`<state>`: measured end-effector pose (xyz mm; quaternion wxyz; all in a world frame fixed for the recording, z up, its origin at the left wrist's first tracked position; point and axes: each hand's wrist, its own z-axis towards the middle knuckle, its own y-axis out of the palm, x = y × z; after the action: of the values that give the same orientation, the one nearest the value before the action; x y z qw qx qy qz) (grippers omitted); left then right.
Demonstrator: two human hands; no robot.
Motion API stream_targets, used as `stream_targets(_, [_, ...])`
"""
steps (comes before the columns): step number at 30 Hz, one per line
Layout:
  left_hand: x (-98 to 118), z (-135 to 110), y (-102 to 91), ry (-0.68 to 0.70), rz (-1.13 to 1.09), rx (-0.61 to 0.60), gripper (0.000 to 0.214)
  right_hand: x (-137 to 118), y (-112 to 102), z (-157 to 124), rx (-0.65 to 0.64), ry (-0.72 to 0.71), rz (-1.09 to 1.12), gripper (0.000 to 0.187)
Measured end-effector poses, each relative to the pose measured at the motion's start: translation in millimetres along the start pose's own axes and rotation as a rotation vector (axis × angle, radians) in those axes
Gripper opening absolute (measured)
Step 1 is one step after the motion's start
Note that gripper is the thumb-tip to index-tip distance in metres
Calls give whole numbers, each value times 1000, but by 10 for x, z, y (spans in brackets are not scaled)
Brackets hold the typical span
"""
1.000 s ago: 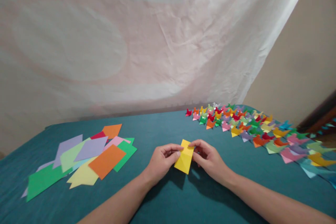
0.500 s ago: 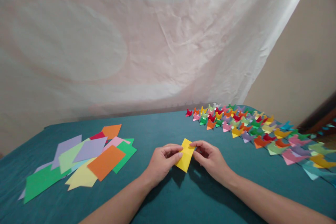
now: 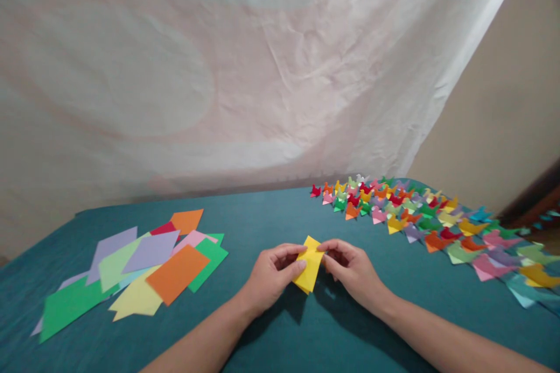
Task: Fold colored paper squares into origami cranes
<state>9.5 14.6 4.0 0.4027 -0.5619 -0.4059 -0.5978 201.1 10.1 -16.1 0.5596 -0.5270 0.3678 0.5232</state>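
A small piece of folded yellow paper (image 3: 311,268) is held a little above the table, its shadow falling on the cloth below. My left hand (image 3: 276,273) pinches its left edge between thumb and fingers. On the other side, my right hand (image 3: 349,262) has its fingertips closed on the upper right edge. The paper stands tilted, and layers show apart at its lower tip. The fingers behind the paper are partly hidden.
Loose coloured paper sheets (image 3: 177,274) lie overlapping on the left of the teal-covered table (image 3: 262,215). Rows of small folded paper birds (image 3: 396,223) stand along the right side. A pale cloth (image 3: 245,81) hangs behind the table.
The yellow paper has turned slightly in my fingers, and a lower layer now shows at its bottom tip. Both hands keep their hold; the whole view has shifted a little.
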Motion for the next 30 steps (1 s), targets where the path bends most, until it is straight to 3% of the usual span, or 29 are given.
stream_targets(6, [-25,7,0,22,-21,-6,33,-69,15,-13,19,14,2,34])
stream_targets(20, [-50,34,-19,149,189,54,23,-68,-3,-22,-21,2,-1,33])
stream_targets(30, [1,46,7,47,58,81,29,-63,4,-43,-100,-63,-9,28])
